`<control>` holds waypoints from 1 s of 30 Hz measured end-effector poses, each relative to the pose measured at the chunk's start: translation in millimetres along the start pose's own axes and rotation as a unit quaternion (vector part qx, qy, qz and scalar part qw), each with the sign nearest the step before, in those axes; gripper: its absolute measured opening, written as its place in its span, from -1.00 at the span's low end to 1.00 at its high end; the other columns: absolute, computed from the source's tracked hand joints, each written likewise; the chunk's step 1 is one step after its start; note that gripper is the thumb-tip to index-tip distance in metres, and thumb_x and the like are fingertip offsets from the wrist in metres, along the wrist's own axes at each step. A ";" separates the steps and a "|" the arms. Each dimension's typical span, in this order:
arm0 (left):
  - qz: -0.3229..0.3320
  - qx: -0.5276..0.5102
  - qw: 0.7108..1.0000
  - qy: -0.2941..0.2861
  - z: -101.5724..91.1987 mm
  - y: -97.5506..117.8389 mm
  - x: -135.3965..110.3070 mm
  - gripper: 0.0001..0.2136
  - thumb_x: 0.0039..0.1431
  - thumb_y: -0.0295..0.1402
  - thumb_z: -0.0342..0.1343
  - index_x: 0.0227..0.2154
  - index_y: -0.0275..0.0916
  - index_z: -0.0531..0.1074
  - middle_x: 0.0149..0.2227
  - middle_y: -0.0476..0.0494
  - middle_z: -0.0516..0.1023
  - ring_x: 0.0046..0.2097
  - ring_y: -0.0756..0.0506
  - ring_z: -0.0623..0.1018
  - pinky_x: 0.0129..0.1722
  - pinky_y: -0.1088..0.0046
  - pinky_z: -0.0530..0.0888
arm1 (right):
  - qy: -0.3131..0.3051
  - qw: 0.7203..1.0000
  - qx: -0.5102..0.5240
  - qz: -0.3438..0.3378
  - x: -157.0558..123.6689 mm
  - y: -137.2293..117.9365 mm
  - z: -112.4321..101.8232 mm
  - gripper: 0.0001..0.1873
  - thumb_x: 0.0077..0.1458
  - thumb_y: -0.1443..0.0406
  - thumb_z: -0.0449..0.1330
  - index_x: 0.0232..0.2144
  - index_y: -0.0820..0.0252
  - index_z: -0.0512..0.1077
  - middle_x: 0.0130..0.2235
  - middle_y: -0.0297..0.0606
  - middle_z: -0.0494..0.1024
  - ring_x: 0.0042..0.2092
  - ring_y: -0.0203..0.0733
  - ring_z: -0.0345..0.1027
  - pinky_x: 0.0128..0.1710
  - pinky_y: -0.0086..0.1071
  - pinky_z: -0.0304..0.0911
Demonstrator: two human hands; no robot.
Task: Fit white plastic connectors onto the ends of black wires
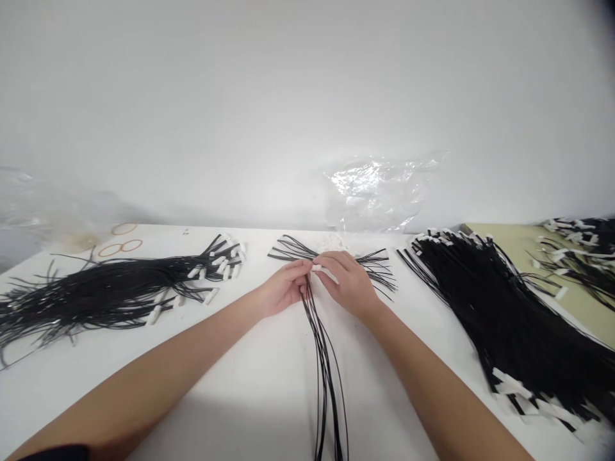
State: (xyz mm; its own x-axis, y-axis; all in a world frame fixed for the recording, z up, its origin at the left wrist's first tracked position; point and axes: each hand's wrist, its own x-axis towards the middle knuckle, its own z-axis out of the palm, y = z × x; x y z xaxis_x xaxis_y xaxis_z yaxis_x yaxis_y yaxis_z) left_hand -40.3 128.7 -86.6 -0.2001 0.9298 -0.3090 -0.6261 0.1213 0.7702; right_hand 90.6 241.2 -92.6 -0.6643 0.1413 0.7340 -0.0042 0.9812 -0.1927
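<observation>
Left hand (283, 289): fingers pressing together, pinching the thin wire bundle (325, 358) at mid-table. Right hand (350, 283): fingertips closing on the same bundle beside a small white connector (318, 268), meeting the left fingertips.

Bundle lying on the white table (230, 384), trailing toward the near edge and fanning out beyond the hands.

Lying well apart to the left: heap of black wires (110, 291) with white ends. Lying to the right: larger black heap (504, 314), beside a green mat (523, 246). Resting against the wall: clear plastic bag (379, 189). Lying far left: rubber bands (122, 245).
</observation>
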 end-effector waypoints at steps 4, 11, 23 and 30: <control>-0.008 -0.059 0.998 0.017 -0.1 0.9 0.0 -0.84 -0.02 -0.36 0.20 -0.44 -0.28 0.33 -0.64 0.09 0.17 -0.59 0.10 0.27 -0.54 0.57 0.29 | -0.025 0.995 -0.044 -0.088 0.7 -7.6 -5.7 -0.77 0.06 0.44 0.03 -0.26 0.10 0.40 -0.37 -0.32 0.39 -0.35 -0.37 0.19 -0.35 -0.47 0.08; -0.027 -0.071 0.997 0.033 1.7 4.2 -1.9 -0.84 0.00 -0.35 0.19 -0.46 -0.31 0.34 -0.66 0.08 0.17 -0.61 0.11 0.24 -0.61 0.61 0.22 | -0.091 0.979 -0.044 -0.175 -3.2 -22.5 -0.5 -0.72 -0.10 0.53 -0.04 -0.45 0.14 0.37 -0.52 -0.42 0.30 -0.53 -0.42 -0.01 -0.53 -0.45 -0.21; -0.016 -0.074 0.997 0.018 0.7 5.0 0.0 -0.81 -0.02 -0.36 0.21 -0.49 -0.30 0.30 -0.64 0.10 0.11 -0.63 0.14 0.15 -0.64 0.63 0.17 | -0.035 0.980 -0.069 -0.182 -4.0 -15.1 1.0 -0.68 -0.02 0.54 -0.02 -0.38 0.09 0.41 -0.57 -0.45 0.25 -0.53 -0.45 -0.02 -0.52 -0.45 -0.15; -0.022 -0.056 0.998 0.030 0.8 3.5 0.0 -0.82 -0.02 -0.33 0.21 -0.42 -0.28 0.34 -0.65 0.13 0.07 -0.64 0.13 0.14 -0.61 0.55 0.26 | -0.070 0.989 -0.008 -0.129 -0.2 -14.6 -7.0 -0.83 0.10 0.40 0.00 -0.36 0.14 0.37 -0.55 -0.44 0.32 -0.52 -0.46 0.09 -0.49 -0.51 -0.04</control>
State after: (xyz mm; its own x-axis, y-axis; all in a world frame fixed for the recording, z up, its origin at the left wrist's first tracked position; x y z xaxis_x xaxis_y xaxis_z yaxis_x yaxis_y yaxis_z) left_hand -41.8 129.4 -83.4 -0.2133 0.9016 -0.3763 -0.7150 0.1184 0.6890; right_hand 96.0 227.7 -85.4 -0.7395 -0.1323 0.6600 -0.1755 0.9845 0.0008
